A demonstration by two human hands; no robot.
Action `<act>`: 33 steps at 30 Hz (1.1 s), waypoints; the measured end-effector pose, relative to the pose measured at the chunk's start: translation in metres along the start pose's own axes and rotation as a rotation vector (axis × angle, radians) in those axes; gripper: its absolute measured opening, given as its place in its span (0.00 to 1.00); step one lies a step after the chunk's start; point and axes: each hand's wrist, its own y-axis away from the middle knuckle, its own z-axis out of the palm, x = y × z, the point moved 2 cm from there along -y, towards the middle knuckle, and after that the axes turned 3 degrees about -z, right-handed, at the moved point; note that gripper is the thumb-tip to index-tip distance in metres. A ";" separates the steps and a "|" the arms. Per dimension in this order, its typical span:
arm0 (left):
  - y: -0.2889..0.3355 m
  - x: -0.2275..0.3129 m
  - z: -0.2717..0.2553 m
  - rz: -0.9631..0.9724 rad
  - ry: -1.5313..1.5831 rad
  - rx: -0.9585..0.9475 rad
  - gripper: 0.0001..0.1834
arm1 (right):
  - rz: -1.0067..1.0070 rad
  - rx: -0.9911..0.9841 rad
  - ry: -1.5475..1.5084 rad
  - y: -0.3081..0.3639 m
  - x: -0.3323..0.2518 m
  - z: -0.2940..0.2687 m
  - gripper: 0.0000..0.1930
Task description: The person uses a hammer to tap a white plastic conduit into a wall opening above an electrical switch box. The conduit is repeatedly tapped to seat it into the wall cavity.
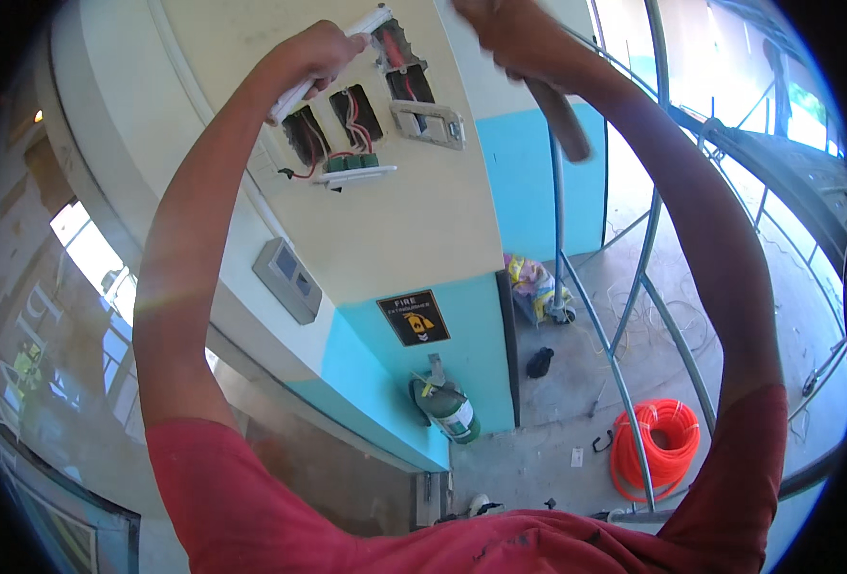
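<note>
High on the cream wall, my left hand (pixel 316 53) is closed around a long white plastic strip (pixel 291 103), which lies slantwise above the open wall boxes. My right hand (pixel 530 46), raised at the upper right, grips a thick brown wooden handle (pixel 561 122); the tool's other end is out of view. Below the strip, red and white wires come out of a recessed box (pixel 357 113). A white switch plate (pixel 356 175) with green backs hangs from these wires. Beside it a white mounting frame (pixel 428 124) hangs tilted under another box (pixel 399 43).
Metal scaffold tubes (pixel 624 383) stand at the right. Below are a fire extinguisher (pixel 446 409) on the blue wall, a grey wall-mounted device (pixel 287 280), and a coil of orange hose (pixel 655 450) on the floor. A glass pane (pixel 50 316) is at the left.
</note>
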 end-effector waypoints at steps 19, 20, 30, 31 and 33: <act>0.032 -0.037 0.009 0.097 -0.176 0.267 0.29 | -0.087 0.119 -0.342 0.103 0.019 -0.004 0.22; 0.031 -0.035 0.010 0.162 -0.205 0.316 0.30 | -0.082 0.160 -0.368 0.109 0.017 0.002 0.23; 0.031 -0.013 0.004 0.185 -0.523 0.313 0.29 | -0.046 0.502 -0.539 0.080 0.024 0.091 0.17; 0.026 -0.015 0.004 0.193 -0.534 0.327 0.30 | -0.019 0.374 -0.446 0.065 0.044 0.109 0.18; 0.026 -0.026 0.005 0.195 -0.547 0.335 0.30 | 0.056 0.205 -0.370 0.064 0.048 0.112 0.20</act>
